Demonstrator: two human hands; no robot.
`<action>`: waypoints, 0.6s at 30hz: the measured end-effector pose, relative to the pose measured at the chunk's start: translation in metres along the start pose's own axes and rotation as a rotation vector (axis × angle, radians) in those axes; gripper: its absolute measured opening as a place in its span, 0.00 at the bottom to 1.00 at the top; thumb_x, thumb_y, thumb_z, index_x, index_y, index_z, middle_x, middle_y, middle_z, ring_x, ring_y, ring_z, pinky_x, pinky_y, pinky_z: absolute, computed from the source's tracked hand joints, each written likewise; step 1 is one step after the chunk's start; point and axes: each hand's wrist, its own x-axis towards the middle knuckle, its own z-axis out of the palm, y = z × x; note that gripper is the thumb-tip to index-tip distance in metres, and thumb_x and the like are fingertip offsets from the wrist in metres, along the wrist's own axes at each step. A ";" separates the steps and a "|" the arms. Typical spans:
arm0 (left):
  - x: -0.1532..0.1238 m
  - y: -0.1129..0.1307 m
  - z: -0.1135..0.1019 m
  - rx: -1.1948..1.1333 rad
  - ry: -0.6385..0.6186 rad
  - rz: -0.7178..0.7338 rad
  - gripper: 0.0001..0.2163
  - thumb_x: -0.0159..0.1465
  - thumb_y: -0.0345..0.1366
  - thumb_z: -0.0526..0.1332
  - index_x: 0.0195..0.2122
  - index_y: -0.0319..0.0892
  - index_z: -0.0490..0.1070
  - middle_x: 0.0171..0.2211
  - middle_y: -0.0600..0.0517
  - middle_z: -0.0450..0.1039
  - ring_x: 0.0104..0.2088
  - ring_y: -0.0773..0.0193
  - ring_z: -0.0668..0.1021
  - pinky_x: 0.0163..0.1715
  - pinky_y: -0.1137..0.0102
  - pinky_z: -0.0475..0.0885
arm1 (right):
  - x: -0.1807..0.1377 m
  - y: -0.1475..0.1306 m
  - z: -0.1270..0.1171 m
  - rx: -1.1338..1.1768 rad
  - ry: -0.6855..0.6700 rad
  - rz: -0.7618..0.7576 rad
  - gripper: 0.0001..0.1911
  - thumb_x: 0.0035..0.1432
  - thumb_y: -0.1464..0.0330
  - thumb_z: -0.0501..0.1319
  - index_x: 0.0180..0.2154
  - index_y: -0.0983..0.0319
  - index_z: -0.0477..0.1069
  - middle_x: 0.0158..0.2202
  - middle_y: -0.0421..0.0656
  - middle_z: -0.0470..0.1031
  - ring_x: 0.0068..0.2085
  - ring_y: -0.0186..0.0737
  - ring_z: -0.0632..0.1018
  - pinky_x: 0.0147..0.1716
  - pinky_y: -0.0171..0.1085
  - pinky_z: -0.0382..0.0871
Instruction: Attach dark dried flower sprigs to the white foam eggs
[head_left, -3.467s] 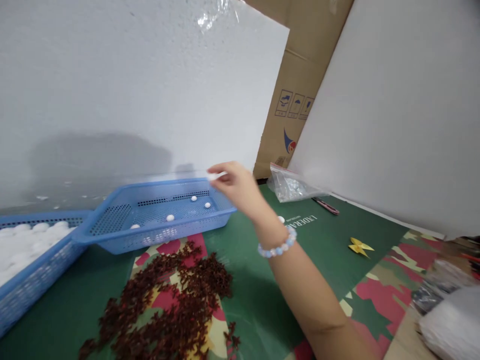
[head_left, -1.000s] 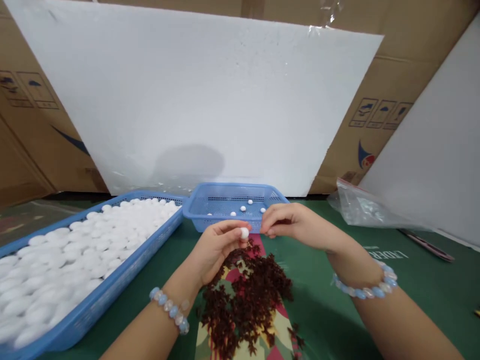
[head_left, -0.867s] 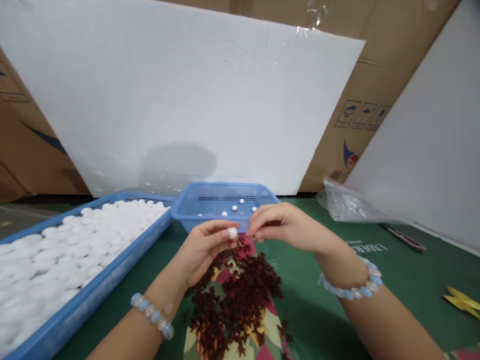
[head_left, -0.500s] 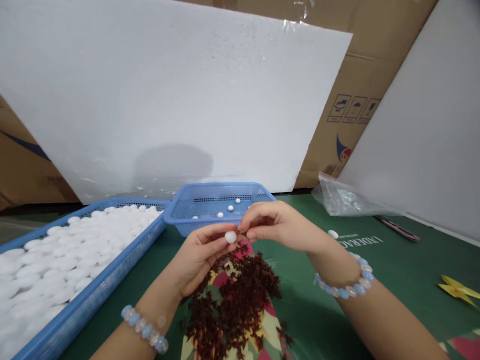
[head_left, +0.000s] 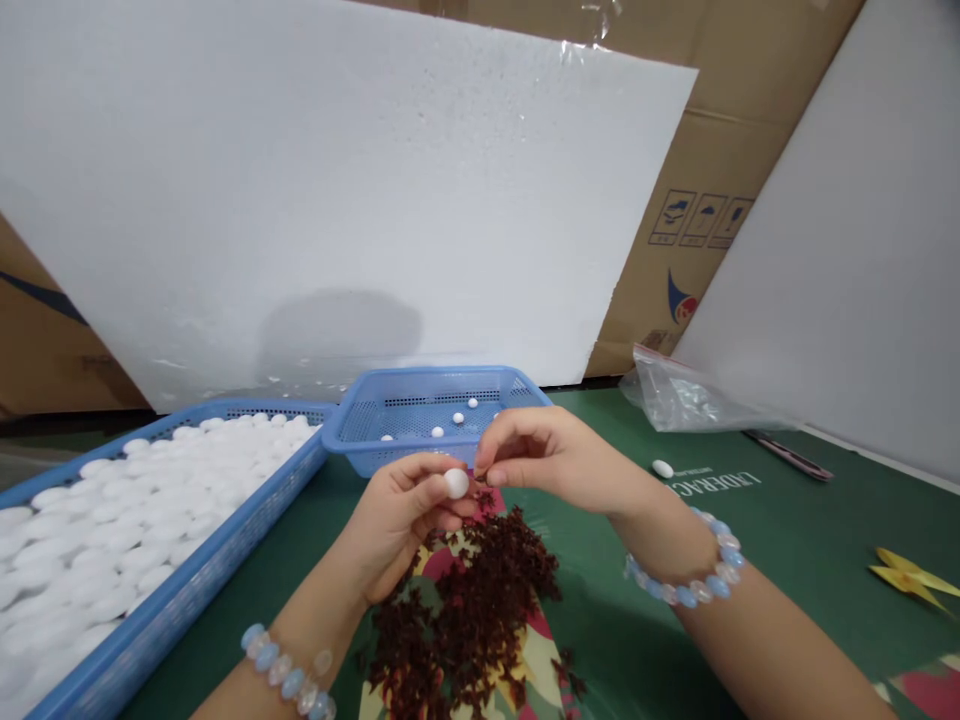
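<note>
My left hand [head_left: 397,520] pinches a small white oval bead [head_left: 456,483] between thumb and fingers, over the far end of a heap of dark red star-shaped pieces [head_left: 469,600]. My right hand [head_left: 555,460] is closed in a pinch right beside the bead; a tiny dark piece seems to sit at its fingertips, too small to name. Just beyond the hands stands a small blue basket [head_left: 390,455] with a few white beads in it. A long blue basket [head_left: 187,590] full of white beads lies to the left.
A loose white bead [head_left: 663,468] lies on the green mat [head_left: 787,540] to the right, near a clear plastic bag [head_left: 690,395] and a yellow paper shape [head_left: 911,580]. White foam boards [head_left: 337,180] and cardboard boxes [head_left: 720,150] stand behind.
Earlier my right hand reached out over the small blue basket. Since then both hands have met above the red heap, and they have barely shifted in the last second.
</note>
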 end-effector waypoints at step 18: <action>-0.004 -0.003 0.004 -0.033 -0.078 0.056 0.06 0.42 0.33 0.62 0.22 0.38 0.68 0.17 0.54 0.70 0.20 0.70 0.71 0.23 0.78 0.67 | -0.003 -0.003 0.003 -0.223 0.001 -0.084 0.06 0.41 0.79 0.53 0.22 0.64 0.61 0.20 0.35 0.64 0.21 0.24 0.69 0.23 0.27 0.64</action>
